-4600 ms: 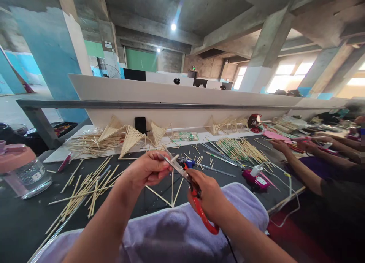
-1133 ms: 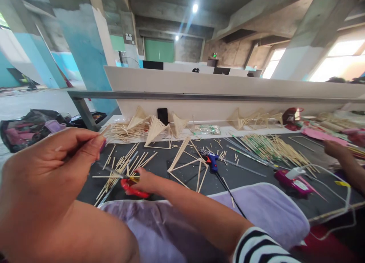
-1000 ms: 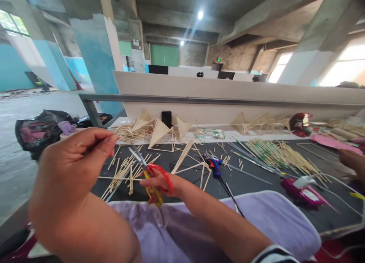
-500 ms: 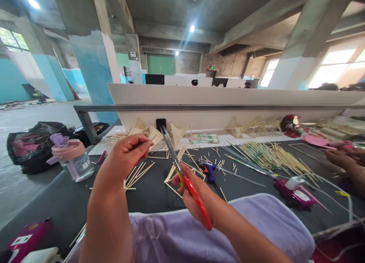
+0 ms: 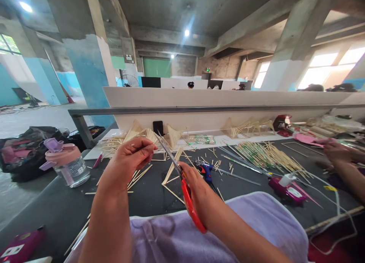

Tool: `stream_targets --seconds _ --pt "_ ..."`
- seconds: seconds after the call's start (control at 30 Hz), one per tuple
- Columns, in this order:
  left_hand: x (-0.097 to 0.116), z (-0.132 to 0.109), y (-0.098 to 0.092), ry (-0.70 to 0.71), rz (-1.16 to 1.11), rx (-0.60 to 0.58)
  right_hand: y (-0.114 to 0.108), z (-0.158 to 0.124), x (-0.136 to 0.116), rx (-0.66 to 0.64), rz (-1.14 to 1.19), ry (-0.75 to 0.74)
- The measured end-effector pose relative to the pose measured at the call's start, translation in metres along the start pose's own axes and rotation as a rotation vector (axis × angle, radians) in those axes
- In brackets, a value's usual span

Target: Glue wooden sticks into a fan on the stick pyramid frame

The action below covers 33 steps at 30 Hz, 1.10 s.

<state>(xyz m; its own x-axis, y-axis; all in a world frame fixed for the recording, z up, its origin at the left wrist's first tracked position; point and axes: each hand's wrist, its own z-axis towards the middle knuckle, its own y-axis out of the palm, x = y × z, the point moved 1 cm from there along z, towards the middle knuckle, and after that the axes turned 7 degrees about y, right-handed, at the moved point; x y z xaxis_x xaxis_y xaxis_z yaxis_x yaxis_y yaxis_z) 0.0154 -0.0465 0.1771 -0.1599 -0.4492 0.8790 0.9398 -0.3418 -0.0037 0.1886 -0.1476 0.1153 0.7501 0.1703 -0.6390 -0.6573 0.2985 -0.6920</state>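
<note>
My left hand point(image 5: 132, 156) is raised over the dark table, thumb and fingertips pinched together. Whatever they pinch is too small to make out. In my right hand point(image 5: 196, 187) is a pair of scissors point(image 5: 187, 202) with red handles, its blades pointing up and away, close to the left fingertips. Beneath the hands lie thin wooden sticks point(image 5: 139, 177) and an angular frame of joined sticks point(image 5: 171, 171). A blue glue gun point(image 5: 208, 171) rests just beyond the right hand.
Fan-shaped stick models point(image 5: 173, 135) and a black phone point(image 5: 157, 127) stand by the white partition point(image 5: 199, 97). Many sticks point(image 5: 265, 156) are heaped to the right, near a magenta device point(image 5: 288, 190). A water bottle point(image 5: 68, 166) stands left; a co-worker's hand point(image 5: 336, 152) is far right.
The scissors' blades have come nearer to my left fingertips. My right hand has shifted slightly left and up around the handles. The whole view has turned a little.
</note>
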Motion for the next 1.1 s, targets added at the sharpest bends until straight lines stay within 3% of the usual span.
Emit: stream_targets --seconds 0.2,0.57,0.93,1.1 --pt "-0.003 0.002 0.004 -0.004 0.007 -0.119 0.003 -0.003 0.004 0.016 -0.035 -0.031" --pt "-0.007 0.002 0.011 -0.059 -0.018 -0.112 -0.002 0.001 0.009 0.092 -0.140 -0.108" --pt "-0.018 0.006 0.009 -0.093 -0.003 -0.197 -0.018 0.007 0.006 0.021 -0.017 -0.128" --pt "-0.025 0.007 0.011 -0.109 -0.023 -0.174 -0.016 0.009 0.007 0.085 -0.041 -0.101"
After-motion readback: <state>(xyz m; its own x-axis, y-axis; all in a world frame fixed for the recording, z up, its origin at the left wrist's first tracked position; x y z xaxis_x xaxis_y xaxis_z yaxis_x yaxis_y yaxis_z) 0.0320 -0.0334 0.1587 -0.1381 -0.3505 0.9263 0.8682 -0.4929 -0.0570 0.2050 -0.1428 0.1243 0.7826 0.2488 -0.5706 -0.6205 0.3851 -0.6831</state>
